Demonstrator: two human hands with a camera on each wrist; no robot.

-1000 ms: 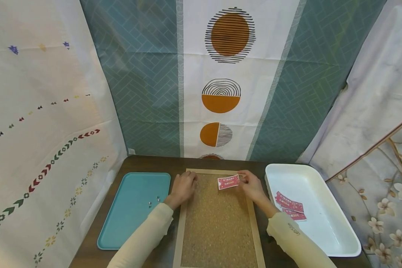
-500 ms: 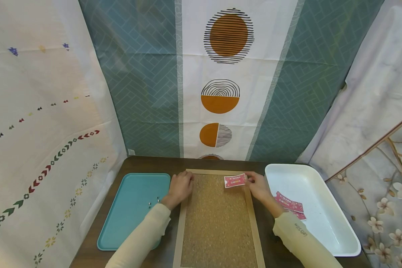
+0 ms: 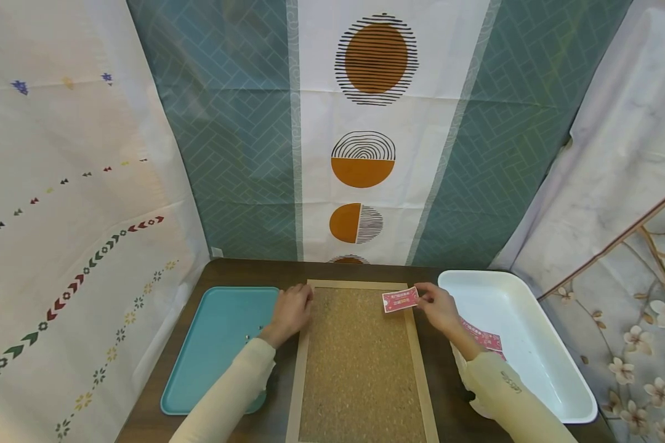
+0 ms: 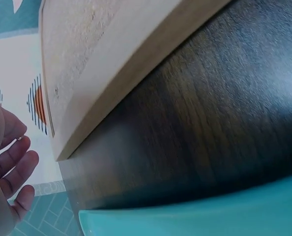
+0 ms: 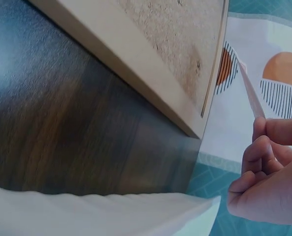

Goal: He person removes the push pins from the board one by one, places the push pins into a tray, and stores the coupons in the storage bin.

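Observation:
My right hand [image 3: 440, 309] pinches a red and white paper coupon [image 3: 400, 299] by its right end, over the top right corner of the framed cork board [image 3: 366, 369]. The right wrist view shows the coupon [image 5: 251, 91] edge-on, between thumb and forefinger. My left hand [image 3: 292, 311] is beside the board's top left corner. Between its thumb and forefinger is a tiny shiny pushpin [image 4: 20, 138], mostly hidden by the fingertips; the other fingers are loosely curled.
A teal tray [image 3: 199, 369] on the left holds a few small silver pushpins [image 3: 247, 337], partly behind the left wrist. On the right, a white bin [image 3: 554, 369] holds more red coupons [image 3: 484, 337], partly covered by the right forearm. All stand on a dark wooden table [image 3: 277, 394].
The right hand has carried the coupon rightward to the board's top right corner. The left hand has drifted left, from over the board's top left corner to beside it.

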